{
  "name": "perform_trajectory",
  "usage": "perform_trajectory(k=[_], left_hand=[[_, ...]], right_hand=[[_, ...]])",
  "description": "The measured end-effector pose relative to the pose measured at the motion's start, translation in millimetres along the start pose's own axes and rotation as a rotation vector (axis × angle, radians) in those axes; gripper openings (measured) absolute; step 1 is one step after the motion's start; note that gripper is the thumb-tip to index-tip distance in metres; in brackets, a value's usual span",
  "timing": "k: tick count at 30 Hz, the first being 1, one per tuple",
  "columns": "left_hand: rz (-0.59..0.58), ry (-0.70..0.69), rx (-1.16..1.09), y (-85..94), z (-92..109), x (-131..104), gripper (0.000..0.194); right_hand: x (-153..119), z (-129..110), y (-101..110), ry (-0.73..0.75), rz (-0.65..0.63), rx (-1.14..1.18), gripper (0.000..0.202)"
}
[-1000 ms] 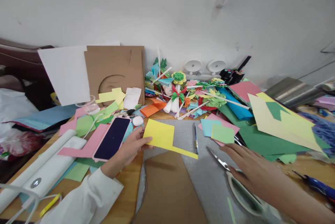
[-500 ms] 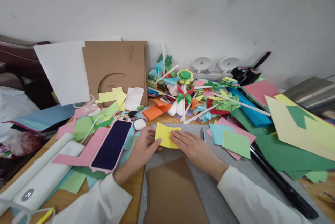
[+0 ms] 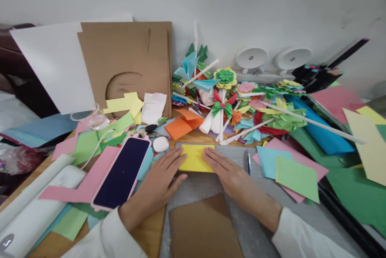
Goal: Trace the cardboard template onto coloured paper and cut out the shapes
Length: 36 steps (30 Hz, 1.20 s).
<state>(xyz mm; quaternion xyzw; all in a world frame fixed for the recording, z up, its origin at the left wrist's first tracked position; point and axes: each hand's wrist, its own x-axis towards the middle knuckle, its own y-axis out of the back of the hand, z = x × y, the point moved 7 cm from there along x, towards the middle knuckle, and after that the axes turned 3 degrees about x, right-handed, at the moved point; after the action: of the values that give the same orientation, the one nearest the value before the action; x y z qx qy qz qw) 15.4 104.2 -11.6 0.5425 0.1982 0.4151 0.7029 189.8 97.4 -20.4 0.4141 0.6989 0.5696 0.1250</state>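
Note:
A sheet of yellow paper (image 3: pixel 196 158) lies on the grey mat (image 3: pixel 208 187), its near edge a straight line that looks folded. My left hand (image 3: pixel 164 175) rests flat on the paper's left end, fingers stretched forward and thumb apart below. On the right end press the straight fingers of my right hand (image 3: pixel 232 171), whose thumb is hidden. Both hands touch the paper without gripping it. Just below them is a piece of brown cardboard (image 3: pixel 203 226). A pen (image 3: pixel 248 162) lies to the right of my right hand.
A phone (image 3: pixel 122 173) and a white device (image 3: pixel 57 193) lie at the left among paper scraps. Paper flowers (image 3: pixel 224 79) with white sticks pile up against the wall, beside upright cardboard sheets (image 3: pixel 126 56). Coloured papers (image 3: pixel 297 177) and a black bar (image 3: pixel 340 209) are at the right.
My left hand has gone from holding the yellow paper's edge to lying flat on it. The paper looks narrower front to back and lies flatter. The view has shifted closer.

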Motion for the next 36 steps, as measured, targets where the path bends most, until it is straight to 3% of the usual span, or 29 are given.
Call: perform_trajectory(k=[12,20,31,36], left_hand=[[0.003,-0.108,0.152,-17.4,-7,-5,0.062],[0.076,-0.119,0.138,-10.6,-7,-7,0.070],[0.035,-0.045,0.154,-7.4,-2,-3,0.056],[0.033,-0.048,0.112,-4.8,-1,-2,0.061]], right_hand=[[1,-1,-19,0.070,-0.121,-0.016,0.076],[2,-3,-16,0.063,-0.138,-0.058,0.078],[4,-4,-17,0.065,-0.164,-0.079,0.064],[6,-5,-15,0.071,-0.154,-0.062,0.066]])
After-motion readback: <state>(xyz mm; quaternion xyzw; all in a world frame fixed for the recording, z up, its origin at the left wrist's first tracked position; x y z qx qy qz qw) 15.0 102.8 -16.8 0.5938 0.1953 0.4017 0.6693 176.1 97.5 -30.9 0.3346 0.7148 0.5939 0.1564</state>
